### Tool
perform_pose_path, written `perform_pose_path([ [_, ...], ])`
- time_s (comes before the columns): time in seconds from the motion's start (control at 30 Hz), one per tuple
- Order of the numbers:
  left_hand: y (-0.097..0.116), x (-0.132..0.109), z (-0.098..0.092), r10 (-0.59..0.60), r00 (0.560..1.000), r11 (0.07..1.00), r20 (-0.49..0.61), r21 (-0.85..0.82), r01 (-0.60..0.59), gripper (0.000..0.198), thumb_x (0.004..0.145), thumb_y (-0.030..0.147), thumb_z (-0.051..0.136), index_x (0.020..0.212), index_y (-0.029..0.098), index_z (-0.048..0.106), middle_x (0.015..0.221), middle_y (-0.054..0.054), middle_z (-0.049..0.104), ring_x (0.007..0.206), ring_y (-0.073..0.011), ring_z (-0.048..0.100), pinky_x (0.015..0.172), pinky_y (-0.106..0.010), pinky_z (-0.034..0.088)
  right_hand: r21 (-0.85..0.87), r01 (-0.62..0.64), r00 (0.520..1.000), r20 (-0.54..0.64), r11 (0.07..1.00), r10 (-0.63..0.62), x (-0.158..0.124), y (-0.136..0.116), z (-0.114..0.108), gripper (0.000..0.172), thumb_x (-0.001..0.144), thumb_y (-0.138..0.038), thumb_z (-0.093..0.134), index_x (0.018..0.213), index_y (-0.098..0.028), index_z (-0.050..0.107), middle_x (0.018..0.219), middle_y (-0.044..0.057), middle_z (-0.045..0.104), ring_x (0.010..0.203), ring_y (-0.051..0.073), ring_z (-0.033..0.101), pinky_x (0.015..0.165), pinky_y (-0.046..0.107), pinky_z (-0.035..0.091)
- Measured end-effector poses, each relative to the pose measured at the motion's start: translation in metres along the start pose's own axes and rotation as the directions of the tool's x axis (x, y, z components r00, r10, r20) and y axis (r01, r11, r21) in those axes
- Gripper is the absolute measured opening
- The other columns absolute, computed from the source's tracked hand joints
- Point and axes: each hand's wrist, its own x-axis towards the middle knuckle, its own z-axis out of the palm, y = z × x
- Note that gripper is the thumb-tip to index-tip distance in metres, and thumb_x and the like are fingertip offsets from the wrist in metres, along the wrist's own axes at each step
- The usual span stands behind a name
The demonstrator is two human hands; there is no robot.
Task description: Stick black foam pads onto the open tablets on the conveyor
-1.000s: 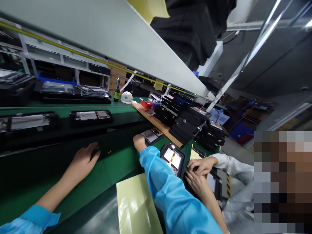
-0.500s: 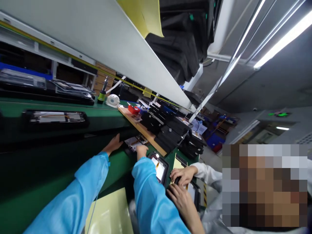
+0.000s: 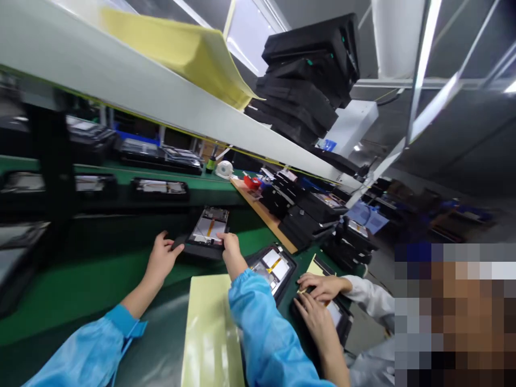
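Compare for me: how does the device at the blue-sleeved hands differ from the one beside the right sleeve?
The right hand touches the handled device; no hand shows on the neighbouring device. The handled device is farther from the co-worker's hands than the neighbouring device. Both show pale panels with orange strips.

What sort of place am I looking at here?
Probably an electronics assembly workshop: an opened, dark-edged, flat rectangular electronic device in hand, a long green-topped workbench and stacked flat black trays or cases suggest it.

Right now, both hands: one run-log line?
left hand: at left edge of black tray | right hand: holding right edge of opened device | orange strip: showing | yellow sheet: nearer camera
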Motion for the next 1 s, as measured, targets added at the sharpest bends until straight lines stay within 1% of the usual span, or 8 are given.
perform_pose_path([
  [0.13,0.015,-0.115,-0.105,0.055,0.988,0.992,-0.146,-0.106,-0.071,0.092,0.071,0.056,0.083,0.149,0.024,0.045,0.112,-0.005,0.060,0.102,-0.0251,0.071,0.088,-0.034,0.065,0.047,-0.203,0.974,0.115,0.978,0.197,-0.070,0.036,0.035,0.026,0.101,-0.037,0.078,0.113,-0.015,0.069,0.100,0.004,0.075,0.081,0.018,0.073,0.074,0.033,0.064],
  [0.27,0.002,-0.246,-0.187,0.002,0.945,0.990,-0.328,-0.130,-0.047,0.094,0.062,0.063,0.089,0.140,0.027,0.050,0.103,-0.003,0.061,0.089,-0.0228,0.070,0.080,-0.031,0.064,0.069,-0.308,0.929,0.238,0.949,0.284,-0.174,0.076,0.028,0.042,0.068,-0.024,0.092,0.098,-0.022,0.063,0.083,0.000,0.076,0.069,0.021,0.072,0.064,0.031,0.059],
  [0.37,-0.010,-0.299,-0.232,0.049,0.916,0.998,-0.399,0.047,-0.033,0.083,0.070,0.070,0.079,0.135,0.026,0.053,0.100,-0.005,0.065,0.088,-0.0275,0.068,0.090,-0.042,0.063,0.045,-0.360,0.890,0.317,0.932,0.328,-0.232,0.095,0.020,0.048,0.057,-0.024,0.089,0.096,-0.024,0.061,0.083,0.001,0.077,0.072,0.024,0.075,0.066,0.033,0.059],
  [0.5,-0.009,-0.276,-0.269,0.134,0.949,0.955,-0.286,0.294,-0.046,0.073,0.065,0.057,0.070,0.128,0.021,0.060,0.134,-0.017,0.065,0.141,-0.0462,0.050,0.133,-0.066,0.027,0.021,-0.368,0.860,0.389,0.929,0.332,-0.260,0.103,0.016,0.059,0.051,-0.022,0.088,0.104,-0.025,0.063,0.093,0.002,0.080,0.087,0.027,0.078,0.078,0.036,0.062],
  [0.63,0.002,-0.217,-0.268,0.037,0.997,0.983,-0.061,0.181,-0.026,0.076,0.055,0.045,0.071,0.126,0.020,0.065,0.137,-0.015,0.068,0.144,-0.0427,0.052,0.135,-0.058,0.030,0.013,-0.392,0.840,0.414,0.920,0.352,-0.255,0.099,0.013,0.060,0.051,-0.025,0.090,0.105,-0.024,0.064,0.092,0.002,0.080,0.083,0.027,0.078,0.076,0.036,0.062],
  [0.77,0.012,-0.192,-0.246,-0.017,0.998,1.000,0.054,0.021,0.016,0.092,0.055,0.051,0.079,0.139,0.019,0.059,0.136,-0.015,0.069,0.123,-0.0357,0.068,0.120,-0.051,0.050,0.027,-0.434,0.820,0.425,0.900,0.383,-0.245,0.090,0.003,0.061,0.049,-0.034,0.093,0.103,-0.020,0.067,0.085,0.004,0.080,0.071,0.027,0.078,0.066,0.036,0.062],
  [0.87,0.018,-0.198,-0.232,-0.069,0.993,0.990,0.100,-0.115,0.080,0.100,0.057,0.055,0.086,0.144,0.017,0.054,0.124,-0.016,0.073,0.107,-0.0316,0.073,0.099,-0.042,0.061,0.045,-0.451,0.807,0.447,0.891,0.386,-0.238,0.082,-0.003,0.069,0.048,-0.039,0.097,0.108,-0.018,0.070,0.086,0.006,0.082,0.074,0.029,0.079,0.063,0.036,0.062],
  [1.0,0.022,-0.218,-0.227,-0.149,0.987,0.958,0.066,-0.236,0.161,0.091,0.063,0.056,0.091,0.136,0.014,0.058,0.100,-0.011,0.073,0.084,-0.0253,0.072,0.074,-0.030,0.059,0.079,-0.454,0.808,0.457,0.888,0.372,-0.229,0.079,-0.004,0.075,0.047,-0.036,0.101,0.113,-0.018,0.070,0.092,0.005,0.084,0.076,0.026,0.080,0.067,0.032,0.063],
])
